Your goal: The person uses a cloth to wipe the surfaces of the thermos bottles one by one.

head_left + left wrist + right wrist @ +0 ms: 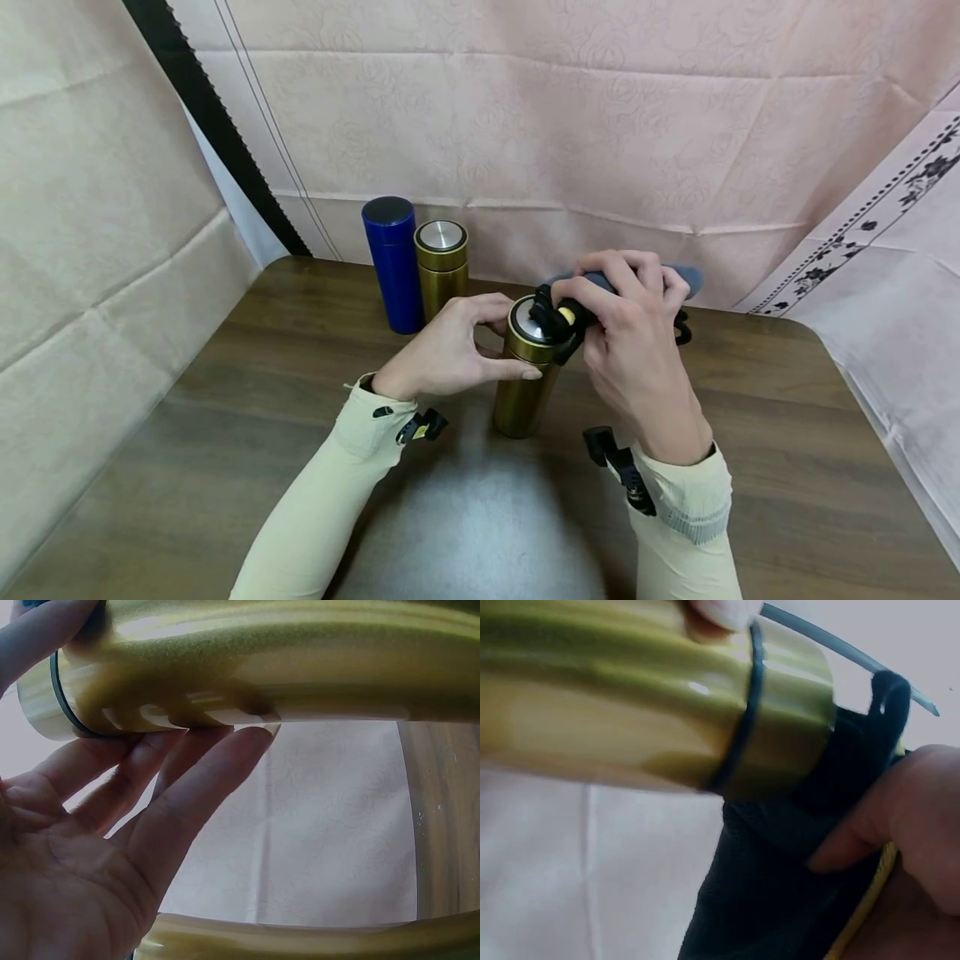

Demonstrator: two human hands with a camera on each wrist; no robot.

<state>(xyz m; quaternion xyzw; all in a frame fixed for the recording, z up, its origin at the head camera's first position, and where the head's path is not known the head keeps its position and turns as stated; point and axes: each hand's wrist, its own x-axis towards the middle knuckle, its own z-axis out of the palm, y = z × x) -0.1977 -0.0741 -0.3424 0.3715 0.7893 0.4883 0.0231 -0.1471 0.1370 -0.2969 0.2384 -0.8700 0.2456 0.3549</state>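
A gold thermos bottle [519,400] with a silver-topped lid stands at the middle of the table, tilted slightly. My left hand [450,346] holds it near the top, thumb in front and fingers behind; in the left wrist view the fingers [199,787] lie along its gold side. My right hand [637,342] grips a dark cloth piece [757,862] with a black strap and a yellow cord [870,896]. This cloth overlaps the edge of the bottle's lid [795,712], and its blue-grey end [686,281] sticks out beyond the right hand's knuckles.
Behind the left hand stand a blue bottle [393,267] with a black top and a second gold bottle [442,271], side by side. The wooden table [480,517] ends at a pale cloth backdrop [525,125], with more cloth hanging at both sides.
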